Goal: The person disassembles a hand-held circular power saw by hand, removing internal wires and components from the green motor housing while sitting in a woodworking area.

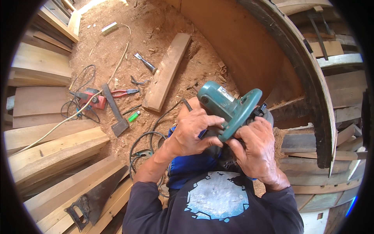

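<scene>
Over my lap is a green power tool (218, 99) with a rounded motor housing and a curved, rim-like part; its exact kind I cannot make out. My left hand (193, 130) pinches the lower end of the curved part between thumb and fingers. A short dark bar (187, 104) sticks out above its knuckles; whether the hand holds it is unclear. On the other side, my right hand (255, 146) closes its bent fingers against the same tool, thumb near the lower rim. The tool's underside is hidden by both hands.
Sawdust covers the ground, with a plank (167, 74), a chisel (146, 63), a hammer-like tool (115, 111), red-handled pliers (124, 93), a green lighter (133, 116) and a red power tool (93, 98). Cords loop left. A handsaw (97, 199) lies on stacked boards; a curved wooden hull (311, 78) rises right.
</scene>
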Motion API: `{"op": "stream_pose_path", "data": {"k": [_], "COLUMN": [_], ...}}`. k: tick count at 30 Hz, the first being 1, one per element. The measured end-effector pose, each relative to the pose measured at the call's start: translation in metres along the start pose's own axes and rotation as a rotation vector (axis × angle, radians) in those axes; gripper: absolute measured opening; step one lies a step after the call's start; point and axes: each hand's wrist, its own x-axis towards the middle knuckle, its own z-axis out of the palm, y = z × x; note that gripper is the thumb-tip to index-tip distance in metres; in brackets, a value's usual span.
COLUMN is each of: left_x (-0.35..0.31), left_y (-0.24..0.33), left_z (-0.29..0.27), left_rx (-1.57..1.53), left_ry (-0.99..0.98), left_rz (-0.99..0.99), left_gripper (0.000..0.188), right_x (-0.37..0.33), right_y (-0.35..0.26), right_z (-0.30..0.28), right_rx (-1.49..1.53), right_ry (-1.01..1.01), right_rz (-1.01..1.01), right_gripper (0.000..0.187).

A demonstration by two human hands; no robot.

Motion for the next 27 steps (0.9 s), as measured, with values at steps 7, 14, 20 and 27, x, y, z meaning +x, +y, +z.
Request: {"op": "stream_pose_path", "data": {"k": [7, 14, 20, 27], "left_x": [0.011, -0.003, -0.013, -0.010], "left_y": [-0.006, -0.002, -0.008, -0.009], "left_z": [0.016, 0.018, 0.027, 0.029], "left_rx": [-0.095, -0.063, -0.081, -0.079], "left_ry": [-0.008, 0.006, 0.135, 0.137], "left_rz": [0.128, 0.100, 0.092, 0.116], "left_gripper": [0.057, 0.060, 0.062, 0.057], "right_x": [-0.011, -0.030, -0.030, -0.008], "right_y": [0.009, 0.013, 0.011, 0.007], "right_z": [-0.007, 0.006, 0.011, -0.012], "right_rx": [0.047, 0.057, 0.116, -0.012], "right_ry": [0.091, 0.108, 0.129, -0.066], "right_rz": [0.054, -0.051, 0.039, -0.019], "right_gripper": [0.029, 0.036, 0.038, 0.063]}}
